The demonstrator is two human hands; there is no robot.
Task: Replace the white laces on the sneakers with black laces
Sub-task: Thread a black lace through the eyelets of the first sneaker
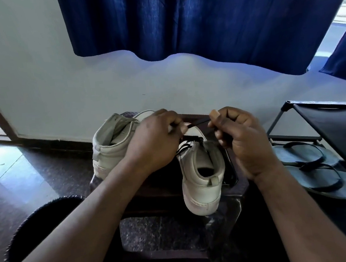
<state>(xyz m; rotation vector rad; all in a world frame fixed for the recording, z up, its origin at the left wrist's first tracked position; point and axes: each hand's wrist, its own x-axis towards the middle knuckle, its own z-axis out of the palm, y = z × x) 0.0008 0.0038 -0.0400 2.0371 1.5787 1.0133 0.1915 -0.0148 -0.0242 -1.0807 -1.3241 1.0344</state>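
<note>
Sneakers sit heels toward the camera on a dark surface (165, 192): the far sneaker (110, 145) at 9 o'clock of centre, the near sneaker (201, 170) at 6 o'clock. Black lace (198, 123) already crosses the near sneaker's lower eyelets. Above it, the left hand (154, 139) pinches the lace near its tip. The right hand (238, 141), at 3 o'clock of the left, curls round another stretch, and the lace runs taut between them.

The risks are judgements. A hard tug could drag the near sneaker, whose heel seems to hang past the surface edge, onto the floor. A loose pinch could let the tip slip back out of an eyelet. Uneven pulls would likely leave one end short. Sandals (310, 166) lie on the floor at 3 o'clock.
</note>
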